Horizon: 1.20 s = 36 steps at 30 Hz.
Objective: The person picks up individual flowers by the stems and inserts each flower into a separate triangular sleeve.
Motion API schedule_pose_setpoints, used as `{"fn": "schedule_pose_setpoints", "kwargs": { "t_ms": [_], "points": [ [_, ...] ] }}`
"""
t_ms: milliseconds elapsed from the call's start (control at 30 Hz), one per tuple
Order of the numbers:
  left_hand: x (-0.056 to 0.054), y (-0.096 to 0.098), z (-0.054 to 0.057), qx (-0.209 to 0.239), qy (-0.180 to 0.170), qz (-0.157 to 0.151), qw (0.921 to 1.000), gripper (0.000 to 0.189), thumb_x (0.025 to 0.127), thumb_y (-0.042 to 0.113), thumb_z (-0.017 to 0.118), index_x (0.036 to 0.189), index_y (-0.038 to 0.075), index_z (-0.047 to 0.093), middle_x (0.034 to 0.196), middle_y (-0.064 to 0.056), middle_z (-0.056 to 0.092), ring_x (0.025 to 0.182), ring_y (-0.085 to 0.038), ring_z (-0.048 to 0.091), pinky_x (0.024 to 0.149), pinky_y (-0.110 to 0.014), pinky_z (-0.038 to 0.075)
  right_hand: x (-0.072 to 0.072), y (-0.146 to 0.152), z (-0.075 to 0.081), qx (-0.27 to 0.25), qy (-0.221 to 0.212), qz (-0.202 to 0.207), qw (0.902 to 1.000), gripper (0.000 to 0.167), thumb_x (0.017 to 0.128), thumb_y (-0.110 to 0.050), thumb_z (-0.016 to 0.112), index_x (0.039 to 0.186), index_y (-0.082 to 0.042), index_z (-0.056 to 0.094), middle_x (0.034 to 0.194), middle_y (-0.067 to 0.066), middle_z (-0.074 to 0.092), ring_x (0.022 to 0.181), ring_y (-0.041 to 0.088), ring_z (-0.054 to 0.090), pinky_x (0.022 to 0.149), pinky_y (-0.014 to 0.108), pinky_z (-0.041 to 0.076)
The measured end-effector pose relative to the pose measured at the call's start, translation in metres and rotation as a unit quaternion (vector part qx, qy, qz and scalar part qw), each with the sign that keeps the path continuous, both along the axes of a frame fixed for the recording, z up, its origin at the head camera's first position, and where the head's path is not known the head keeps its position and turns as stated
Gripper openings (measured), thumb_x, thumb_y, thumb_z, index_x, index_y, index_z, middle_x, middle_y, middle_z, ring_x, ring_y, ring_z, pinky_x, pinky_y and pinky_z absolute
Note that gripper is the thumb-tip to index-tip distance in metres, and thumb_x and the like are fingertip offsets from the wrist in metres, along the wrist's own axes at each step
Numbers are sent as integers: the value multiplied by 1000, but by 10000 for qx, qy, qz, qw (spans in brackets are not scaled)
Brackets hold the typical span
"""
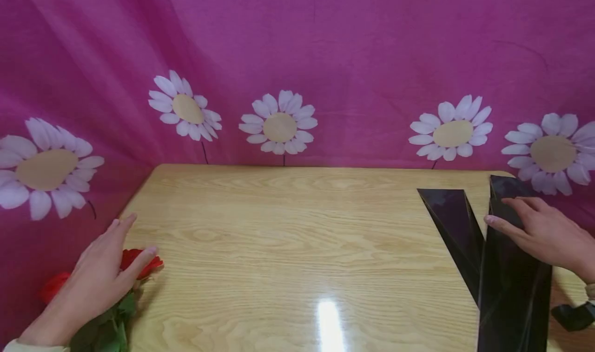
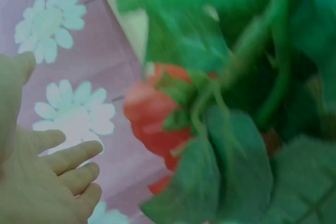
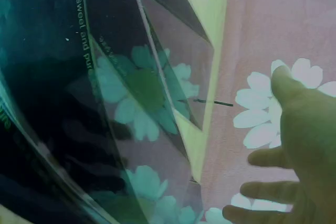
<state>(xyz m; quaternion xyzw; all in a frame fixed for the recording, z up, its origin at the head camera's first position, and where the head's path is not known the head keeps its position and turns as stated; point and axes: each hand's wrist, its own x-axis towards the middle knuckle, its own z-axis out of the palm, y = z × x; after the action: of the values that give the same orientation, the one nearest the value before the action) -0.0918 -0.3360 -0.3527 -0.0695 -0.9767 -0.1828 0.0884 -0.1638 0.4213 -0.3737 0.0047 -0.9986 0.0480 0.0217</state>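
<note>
Left hand (image 1: 95, 274), lower left of the head frame: fingers straight, thumb spread apart, pinching nothing; red roses (image 1: 132, 258) with green leaves (image 1: 109, 335) lie below it, blooms showing to either side. Right hand (image 1: 548, 230), right side of the frame: fingers extended, thumb apart, over the upper part of a glossy black sheet (image 1: 511, 295); we cannot tell whether they touch. Second black piece (image 1: 448, 217): tapering, immediately left of that sheet. Wood-grain table (image 1: 297, 238), centre; magenta cloth (image 1: 353, 36) with white daisies (image 1: 279, 127), upper frame.
</note>
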Motion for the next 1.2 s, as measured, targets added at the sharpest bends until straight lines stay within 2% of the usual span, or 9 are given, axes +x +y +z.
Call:
{"fn": "schedule_pose_setpoints", "kwargs": {
  "t_ms": [167,267,567,767,900,1067,1200],
  "points": [
    [11,20,3,234,123,-236,9994,85,99,38,68,162,1,24,158,-35,39,150,-59,26,119,-77,17,-4,3,-10,52,-180,-264,9995,99,99,-70,47,132,24,45,127,52,40,117,65,38,102,81,35],
    [14,35,7,340,-83,-272,9990,86,100,42,67,164,6,22,162,-31,36,152,-56,24,116,-80,19,-5,10,-17,37,-314,-367,9988,103,97,-73,47,130,25,44,125,54,40,114,67,41,100,81,37],
    [12,72,17,695,6,-356,9969,79,99,42,68,162,14,29,156,-21,47,139,-46,43,105,-73,37,-6,22,-36,35,-348,-360,9987,100,96,-72,52,131,22,44,126,54,40,116,70,42,100,81,38],
    [-2,97,21,1007,-24,-554,9934,72,102,42,63,159,12,33,156,-19,48,142,-42,43,111,-72,33,-5,19,-40,19,-478,-210,9986,95,99,-68,51,135,19,44,130,53,42,119,69,41,102,82,35],
    [-12,111,22,1145,-96,-637,9913,70,102,44,62,159,13,35,156,-16,49,144,-40,43,115,-70,32,-2,17,-40,128,-355,-142,9992,90,99,-65,54,132,18,48,128,52,47,117,68,45,101,81,38],
    [-26,125,17,1343,-252,-612,9887,66,104,48,58,157,17,37,156,-12,51,145,-37,46,114,-67,39,0,14,-38,-7,-290,-105,9995,86,98,-61,58,131,18,49,128,52,46,115,69,45,101,81,39],
    [-37,136,10,1469,-460,-751,9852,64,104,51,56,156,18,40,156,-11,52,146,-37,46,116,-66,40,-1,12,-35,-177,-413,-84,9990,82,99,-56,61,133,17,46,128,51,46,115,68,45,101,80,38]
  ]
}}
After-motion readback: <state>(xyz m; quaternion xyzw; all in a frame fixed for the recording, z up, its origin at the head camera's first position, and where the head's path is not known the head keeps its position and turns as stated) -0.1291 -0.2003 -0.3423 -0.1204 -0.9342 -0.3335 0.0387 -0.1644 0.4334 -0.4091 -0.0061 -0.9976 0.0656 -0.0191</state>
